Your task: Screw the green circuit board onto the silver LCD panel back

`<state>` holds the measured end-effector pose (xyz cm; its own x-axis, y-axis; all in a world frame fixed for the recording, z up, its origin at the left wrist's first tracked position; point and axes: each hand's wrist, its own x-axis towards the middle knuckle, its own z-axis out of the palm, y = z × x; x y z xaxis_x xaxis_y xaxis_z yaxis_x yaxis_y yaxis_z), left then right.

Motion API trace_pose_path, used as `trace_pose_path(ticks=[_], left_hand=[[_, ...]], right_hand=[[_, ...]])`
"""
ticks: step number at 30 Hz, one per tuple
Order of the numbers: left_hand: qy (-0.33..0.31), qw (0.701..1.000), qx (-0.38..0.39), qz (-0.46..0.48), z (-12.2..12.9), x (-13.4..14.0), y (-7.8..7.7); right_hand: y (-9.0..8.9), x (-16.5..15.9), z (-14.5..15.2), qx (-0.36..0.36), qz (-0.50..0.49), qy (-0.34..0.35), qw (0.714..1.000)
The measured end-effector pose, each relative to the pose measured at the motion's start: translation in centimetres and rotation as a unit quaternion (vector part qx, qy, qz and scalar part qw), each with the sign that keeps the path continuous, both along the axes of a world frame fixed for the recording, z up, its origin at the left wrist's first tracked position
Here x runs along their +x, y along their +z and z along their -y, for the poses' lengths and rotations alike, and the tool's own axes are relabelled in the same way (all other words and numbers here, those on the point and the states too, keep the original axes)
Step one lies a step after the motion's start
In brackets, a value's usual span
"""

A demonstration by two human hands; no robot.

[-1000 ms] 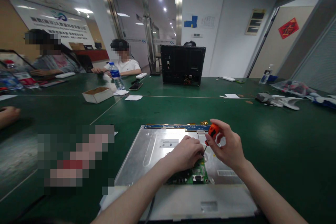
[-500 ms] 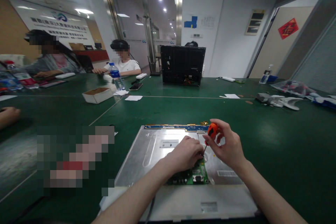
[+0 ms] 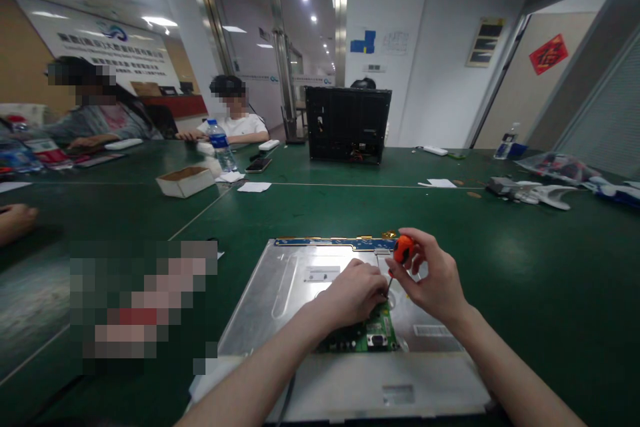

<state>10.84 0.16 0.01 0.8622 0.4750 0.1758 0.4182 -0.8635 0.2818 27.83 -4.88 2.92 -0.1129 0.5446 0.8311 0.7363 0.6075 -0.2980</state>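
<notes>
My right hand grips the orange and black handle of a screwdriver between thumb and fingers. The thin shaft slants down to a green circuit board, close to the fingertips of my left hand. Those left fingers are curled together over the board's upper edge, and what they pinch, if anything, is hidden. Beneath both hands lies a flat silver display panel, back side up, with a blue circuit strip along its far edge. The exact contact point of the screwdriver tip is hard to make out.
On the green table stand a black monitor housing, a white open box and a water bottle. White-grey parts lie at right. Co-workers sit across; another person's hand is at the left edge.
The screwdriver handle has turned a little in my right hand, its black marking now facing differently. My left hand stays in the same place on the board.
</notes>
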Motion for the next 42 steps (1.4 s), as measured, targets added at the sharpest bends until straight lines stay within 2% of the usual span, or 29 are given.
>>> trace_pose_path(ticks=[16, 24, 29, 42], left_hand=[[0.011, 1.000, 0.008, -0.003, 0.28, 0.12, 0.01], [0.007, 1.000, -0.005, 0.003, 0.05, 0.17, -0.17], [0.008, 1.000, -0.006, 0.000, 0.17, 0.08, 0.09], [0.006, 1.000, -0.012, 0.001, 0.35, 0.14, 0.20]], right_hand=[[0.16, 0.27, 0.40, -0.048, 0.009, 0.034, 0.998], [0.75, 0.06, 0.30, 0.004, 0.017, 0.034, 0.999], [0.46, 0.20, -0.03, 0.000, 0.018, 0.010, 1.000], [0.47, -0.01, 0.32, 0.004, 0.019, 0.020, 1.000]])
